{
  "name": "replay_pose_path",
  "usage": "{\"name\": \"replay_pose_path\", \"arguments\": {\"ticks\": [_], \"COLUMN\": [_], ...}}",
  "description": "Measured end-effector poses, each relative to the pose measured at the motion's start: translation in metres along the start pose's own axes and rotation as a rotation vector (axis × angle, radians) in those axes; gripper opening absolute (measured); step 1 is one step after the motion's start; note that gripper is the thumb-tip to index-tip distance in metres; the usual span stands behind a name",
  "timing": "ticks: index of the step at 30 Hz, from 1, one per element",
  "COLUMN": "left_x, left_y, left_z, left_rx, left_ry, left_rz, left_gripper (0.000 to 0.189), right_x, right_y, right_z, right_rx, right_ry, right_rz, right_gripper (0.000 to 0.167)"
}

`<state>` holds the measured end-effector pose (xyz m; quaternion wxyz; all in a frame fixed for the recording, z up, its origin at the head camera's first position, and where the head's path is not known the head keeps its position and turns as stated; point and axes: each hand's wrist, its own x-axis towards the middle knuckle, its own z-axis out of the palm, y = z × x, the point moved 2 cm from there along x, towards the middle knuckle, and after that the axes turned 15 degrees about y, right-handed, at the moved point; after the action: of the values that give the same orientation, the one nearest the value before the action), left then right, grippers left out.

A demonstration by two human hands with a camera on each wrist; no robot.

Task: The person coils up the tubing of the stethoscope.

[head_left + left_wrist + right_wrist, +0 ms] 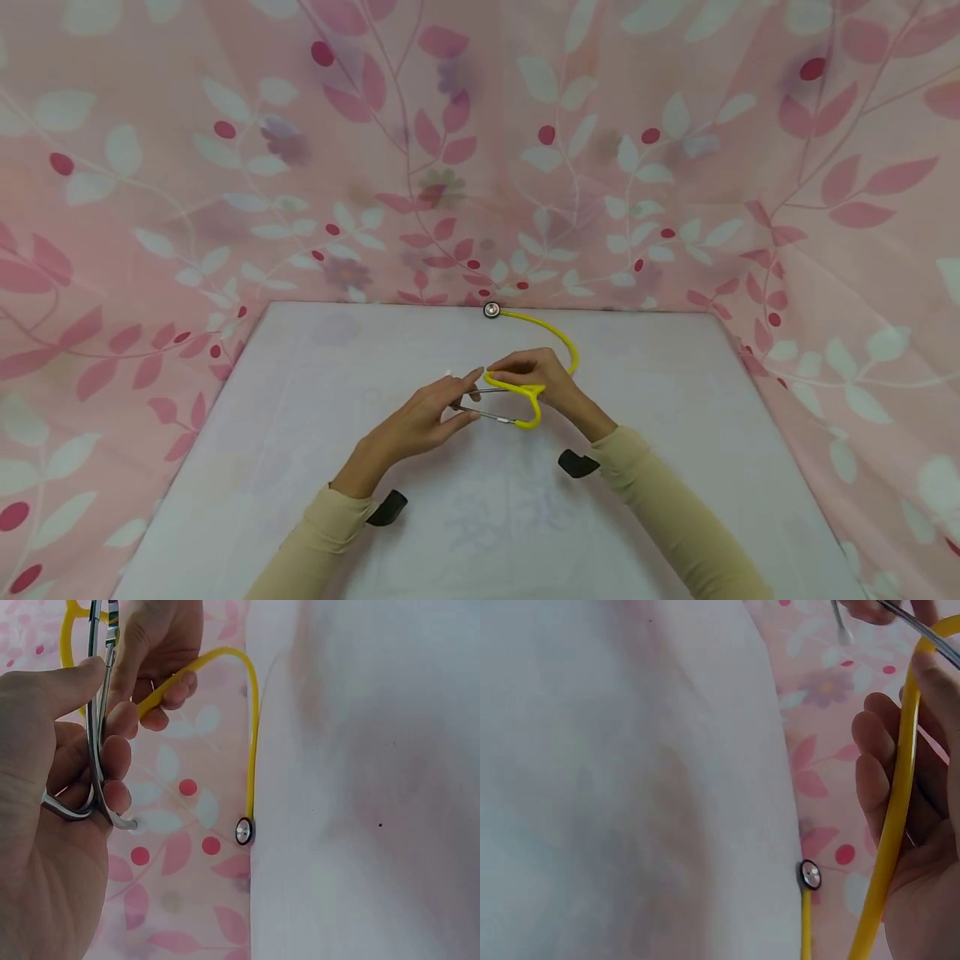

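From here, I see a plain, light tan left sleeve [306,543] and a matching right sleeve [671,500]. A small black piece [387,509] sticks out by each cuff [347,502]. Both hands [429,418] are bare.

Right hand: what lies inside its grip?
A yellow stethoscope tube runs through the right hand. In the right wrist view, the strip of palm directly behind the tube is covered and cannot be seen.

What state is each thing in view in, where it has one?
Metal ear tubes: gripped by the left hand, a gap between them
Yellow tubing: held by the right hand, curved
Chest piece: attached to the tubing, at the far edge of the table
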<state>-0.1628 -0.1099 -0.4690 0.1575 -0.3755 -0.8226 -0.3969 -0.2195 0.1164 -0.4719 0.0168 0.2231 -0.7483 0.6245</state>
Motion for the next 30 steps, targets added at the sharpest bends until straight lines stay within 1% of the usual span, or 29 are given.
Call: {"name": "replay_pose_path", "arguments": {"ticks": [4, 8, 12, 14, 15, 17, 21, 22, 23, 27, 30], "left_x": [0.002, 0.002, 0.001, 0.001, 0.002, 0.002, 0.002, 0.001, 0.001, 0.0, -0.001], "left_y": [0.0, -0.003, -0.005, -0.005, -0.006, -0.006, -0.008, -0.01, -0.012, -0.021, -0.028], "left_z": [0.001, 0.0, 0.0, 0.0, -0.001, -0.003, -0.004, -0.004, -0.005, -0.009, -0.014], "left_rx": [0.002, 0.014, 0.022, 0.049, 0.063, 0.084, 0.098, 0.1, 0.101, 0.109, 0.118], "left_ry": [0.002, 0.021, 0.032, 0.044, 0.052, 0.068, 0.09, 0.097, 0.104, 0.158, 0.191], "left_rz": [-0.011, -0.017, -0.031, -0.03, -0.03, -0.027, -0.027, -0.025, -0.027, -0.052, -0.072], "left_gripper": [0.064, 0.058, 0.055, 0.055, 0.055, 0.056, 0.055, 0.055, 0.055, 0.054, 0.055], "right_x": [-0.002, -0.006, -0.01, -0.012, -0.014, -0.017, -0.027, -0.029, -0.032, -0.046, -0.057], "right_y": [0.014, 0.025, 0.01, 0.0, -0.003, -0.001, 0.015, 0.02, 0.024, 0.034, 0.032], "right_z": [0.008, 0.015, 0.02, 0.024, 0.026, 0.029, 0.033, 0.033, 0.033, 0.032, 0.032], "right_rx": [0.038, 0.074, 0.079, 0.026, 0.017, 0.008, -0.002, -0.037, -0.086, -0.339, -0.441], "right_ry": [0.03, 0.009, 0.011, 0.024, 0.028, 0.04, 0.072, 0.078, 0.081, 0.067, 0.024], "right_rz": [0.078, 0.076, 0.078, 0.083, 0.086, 0.113, 0.157, 0.152, 0.123, -0.027, -0.108], "right_gripper": [0.02, 0.024, 0.021, 0.021, 0.022, 0.024, 0.032, 0.033, 0.034, 0.035, 0.034]}}
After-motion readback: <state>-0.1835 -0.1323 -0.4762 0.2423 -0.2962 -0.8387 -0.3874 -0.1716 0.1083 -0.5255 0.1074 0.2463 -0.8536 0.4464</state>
